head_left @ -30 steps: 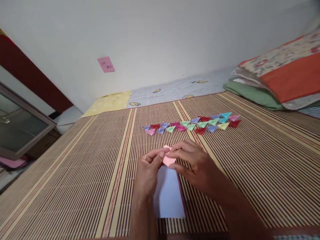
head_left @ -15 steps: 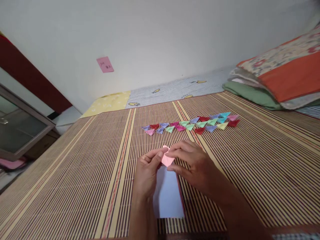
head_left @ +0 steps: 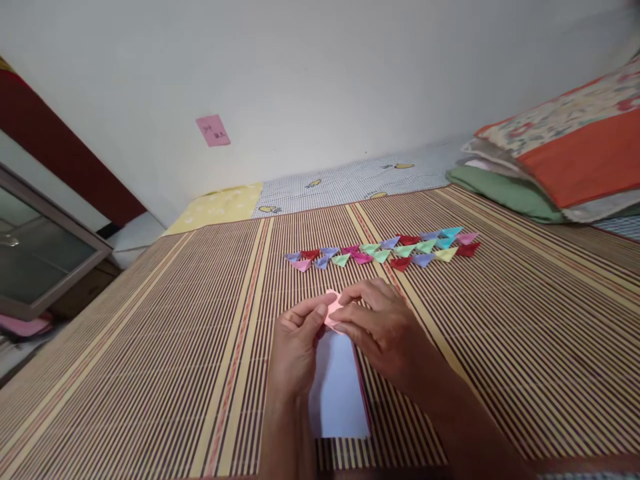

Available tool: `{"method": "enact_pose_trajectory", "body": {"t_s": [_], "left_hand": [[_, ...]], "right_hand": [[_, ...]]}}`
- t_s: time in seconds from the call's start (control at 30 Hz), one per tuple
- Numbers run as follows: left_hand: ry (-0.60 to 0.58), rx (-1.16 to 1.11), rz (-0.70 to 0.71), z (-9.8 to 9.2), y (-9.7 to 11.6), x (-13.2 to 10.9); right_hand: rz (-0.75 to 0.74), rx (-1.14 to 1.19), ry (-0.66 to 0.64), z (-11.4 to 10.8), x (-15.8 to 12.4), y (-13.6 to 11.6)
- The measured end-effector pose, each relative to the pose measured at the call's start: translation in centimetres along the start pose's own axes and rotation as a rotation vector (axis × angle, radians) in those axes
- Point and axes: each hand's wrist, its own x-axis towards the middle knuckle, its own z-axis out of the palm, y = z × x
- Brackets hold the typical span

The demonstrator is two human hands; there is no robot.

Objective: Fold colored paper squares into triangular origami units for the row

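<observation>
Both my hands meet over a small pink folded paper piece (head_left: 332, 311) just above a striped bamboo mat (head_left: 175, 347). My left hand (head_left: 294, 350) pinches its left side between thumb and fingers. My right hand (head_left: 381, 330) covers its right side with the fingers curled over it, so most of the paper is hidden. Under my hands lies a white sheet (head_left: 338, 393) with a dark red edge on its right. Beyond my hands, a double row of several small coloured folded paper triangles (head_left: 383, 250) lies on the mat.
Stacked pillows and folded bedding (head_left: 555, 157) sit at the right. A white wall (head_left: 320, 80) with a pink note (head_left: 213, 130) rises behind. A glass-fronted frame (head_left: 35, 253) stands at the left, beyond the mat's edge. A patterned sheet (head_left: 325, 187) lies beyond the mat.
My right hand's fingers have closed further over the pink paper, so less of it shows. My left hand keeps its pinch in about the same place.
</observation>
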Motion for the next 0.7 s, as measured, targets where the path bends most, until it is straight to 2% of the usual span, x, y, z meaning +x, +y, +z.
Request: {"method": "enact_pose_trajectory", "body": {"t_s": [0.27, 0.5, 0.7], "left_hand": [[0.076, 0.053, 0.054, 0.9, -0.2, -0.3], [0.069, 0.291, 0.181, 1.8, -0.1, -0.6], [0.051, 0.293, 0.207, 1.9, -0.2, -0.7]], "right_hand": [[0.033, -0.054, 0.105, 0.8, 0.0, -0.1], [0.174, 0.009, 0.151, 1.2, -0.1, -0.1], [0.134, 0.050, 0.123, 0.7, 0.0, 0.4]]}}
